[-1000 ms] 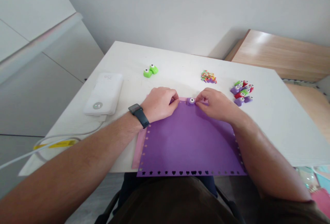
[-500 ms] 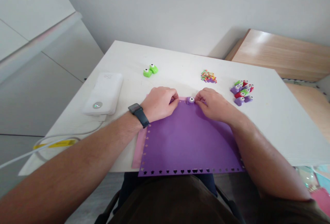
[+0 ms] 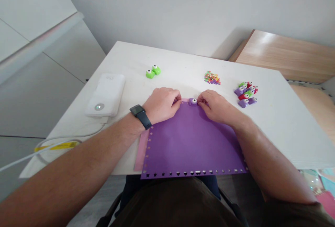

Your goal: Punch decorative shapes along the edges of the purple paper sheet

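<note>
A purple sheet of paper (image 3: 193, 143) lies before me, with small shapes punched along its left and near edges. Its near edge overhangs the table. Under it a pink sheet (image 3: 140, 152) shows at the left and far side. At the far edge sits a small purple craft punch (image 3: 193, 102) with a white button. My left hand (image 3: 163, 105), left of the punch, is closed with its fingertips pinching the purple sheet's far edge. Just right of the punch, my right hand (image 3: 214, 105) pinches the same edge; its fingertips are close to the punch, and whether they touch it I cannot tell.
Two green craft punches (image 3: 153, 71) stand at the back. Right of them lies a heap of coloured paper bits (image 3: 212, 77), then a cluster of several punches (image 3: 246, 94). A white power bank (image 3: 106, 94) with a cable (image 3: 78, 136) is on the left of the white table (image 3: 282, 129).
</note>
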